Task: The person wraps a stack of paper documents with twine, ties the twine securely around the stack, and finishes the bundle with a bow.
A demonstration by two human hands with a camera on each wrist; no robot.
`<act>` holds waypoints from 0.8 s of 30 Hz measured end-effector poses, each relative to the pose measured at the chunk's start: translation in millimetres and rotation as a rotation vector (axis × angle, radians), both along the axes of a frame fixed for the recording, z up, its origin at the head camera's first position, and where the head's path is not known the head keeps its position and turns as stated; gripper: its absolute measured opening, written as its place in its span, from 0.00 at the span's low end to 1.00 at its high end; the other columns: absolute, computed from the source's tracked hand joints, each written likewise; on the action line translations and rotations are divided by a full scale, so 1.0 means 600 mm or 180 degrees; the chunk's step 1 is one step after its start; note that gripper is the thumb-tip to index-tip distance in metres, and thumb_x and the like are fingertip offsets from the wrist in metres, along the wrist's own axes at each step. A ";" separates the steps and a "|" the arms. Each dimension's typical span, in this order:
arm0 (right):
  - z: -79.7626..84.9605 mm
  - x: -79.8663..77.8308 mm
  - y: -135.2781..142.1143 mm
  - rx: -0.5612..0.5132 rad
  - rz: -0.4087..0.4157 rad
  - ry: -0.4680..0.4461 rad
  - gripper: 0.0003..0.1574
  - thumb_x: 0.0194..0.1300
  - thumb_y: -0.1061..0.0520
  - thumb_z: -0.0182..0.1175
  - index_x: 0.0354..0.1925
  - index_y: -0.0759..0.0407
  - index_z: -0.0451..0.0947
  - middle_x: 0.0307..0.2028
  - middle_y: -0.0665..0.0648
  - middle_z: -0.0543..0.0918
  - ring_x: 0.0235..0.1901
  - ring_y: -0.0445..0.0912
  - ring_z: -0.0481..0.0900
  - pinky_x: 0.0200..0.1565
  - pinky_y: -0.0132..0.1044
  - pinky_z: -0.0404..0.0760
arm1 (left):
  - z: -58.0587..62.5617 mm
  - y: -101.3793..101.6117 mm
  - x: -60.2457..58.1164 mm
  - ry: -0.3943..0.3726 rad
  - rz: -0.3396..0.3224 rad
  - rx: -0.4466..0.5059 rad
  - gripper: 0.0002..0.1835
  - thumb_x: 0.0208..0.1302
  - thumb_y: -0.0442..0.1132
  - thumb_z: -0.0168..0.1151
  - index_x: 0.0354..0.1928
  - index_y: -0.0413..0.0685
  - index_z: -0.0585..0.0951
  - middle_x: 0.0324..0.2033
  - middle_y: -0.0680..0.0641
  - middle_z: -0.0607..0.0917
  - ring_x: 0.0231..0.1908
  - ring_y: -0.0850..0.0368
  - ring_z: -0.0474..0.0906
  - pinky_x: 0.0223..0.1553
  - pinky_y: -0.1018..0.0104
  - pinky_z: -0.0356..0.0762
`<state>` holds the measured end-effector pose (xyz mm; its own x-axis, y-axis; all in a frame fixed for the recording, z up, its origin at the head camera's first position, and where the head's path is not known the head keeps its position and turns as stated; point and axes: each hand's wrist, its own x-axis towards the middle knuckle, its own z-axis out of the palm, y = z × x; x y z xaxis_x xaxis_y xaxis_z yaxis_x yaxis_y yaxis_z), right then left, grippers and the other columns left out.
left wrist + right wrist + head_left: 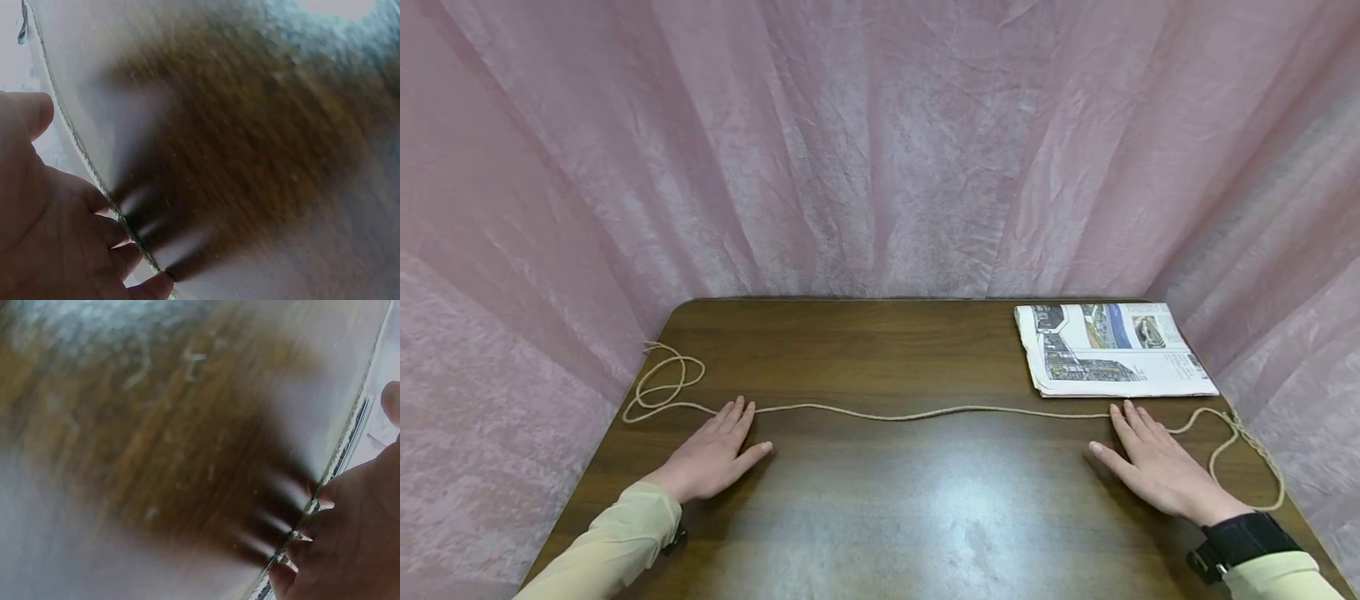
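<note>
A thin beige rope [887, 417] runs across the brown table from side to side, with a loose loop at the left and a looped, knotted-looking bundle at the right edge. My left hand [715, 450] lies palm down with straight fingers, its fingertips on the rope near the left loop. At the other side my right hand [1157, 467] also rests palm down, fingers straight and thumb spread, fingertips touching the rope. In the left wrist view the rope [81, 150] passes beneath the fingertips. The right wrist view likewise has the rope [337, 453] along the fingertips.
A folded newspaper [1112, 350] lies at the table's back right, just beyond the right hand and the rope. Pink curtains [880, 150] hang behind and on both sides of the wooden table [865, 508]. Light glares off the tabletop.
</note>
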<state>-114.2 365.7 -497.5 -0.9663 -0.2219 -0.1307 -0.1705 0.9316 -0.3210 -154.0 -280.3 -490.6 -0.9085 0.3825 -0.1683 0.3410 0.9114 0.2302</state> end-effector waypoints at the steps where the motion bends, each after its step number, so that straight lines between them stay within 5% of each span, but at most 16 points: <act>1: 0.000 0.000 0.000 -0.0014 -0.0005 -0.0001 0.55 0.75 0.32 0.43 0.74 0.76 0.46 0.73 0.79 0.44 0.72 0.70 0.40 0.67 0.67 0.48 | -0.002 -0.001 -0.001 0.0006 0.0003 -0.0018 0.46 0.75 0.66 0.41 0.74 0.30 0.54 0.73 0.28 0.51 0.72 0.33 0.46 0.69 0.36 0.50; 6: 0.006 0.004 -0.001 -0.0128 -0.0036 -0.0029 0.54 0.76 0.33 0.42 0.74 0.77 0.45 0.73 0.79 0.42 0.72 0.70 0.39 0.67 0.67 0.46 | -0.010 -0.009 -0.005 0.0010 -0.0015 -0.0039 0.47 0.75 0.68 0.38 0.76 0.32 0.53 0.74 0.29 0.50 0.72 0.32 0.46 0.68 0.36 0.50; 15: 0.068 -0.008 0.016 -0.0371 -0.0069 -0.0052 0.51 0.78 0.36 0.41 0.74 0.75 0.44 0.73 0.78 0.42 0.72 0.70 0.38 0.67 0.69 0.45 | 0.057 0.027 -0.020 0.0254 -0.0136 -0.0213 0.44 0.74 0.68 0.38 0.78 0.43 0.52 0.75 0.35 0.52 0.72 0.33 0.48 0.67 0.33 0.52; 20: 0.085 -0.047 0.051 -0.0199 -0.0047 0.0081 0.48 0.80 0.39 0.39 0.74 0.78 0.44 0.71 0.82 0.40 0.72 0.71 0.32 0.68 0.67 0.39 | 0.081 0.090 -0.041 0.0493 -0.0472 -0.0153 0.42 0.75 0.67 0.40 0.78 0.45 0.54 0.76 0.38 0.52 0.73 0.38 0.49 0.69 0.38 0.52; 24: 0.084 -0.090 0.085 0.0033 -0.0042 0.0151 0.48 0.80 0.40 0.38 0.70 0.83 0.46 0.67 0.88 0.44 0.69 0.76 0.36 0.68 0.68 0.39 | 0.085 0.171 -0.059 0.0546 -0.0828 -0.0120 0.41 0.75 0.66 0.40 0.78 0.45 0.55 0.76 0.39 0.53 0.74 0.41 0.48 0.70 0.41 0.51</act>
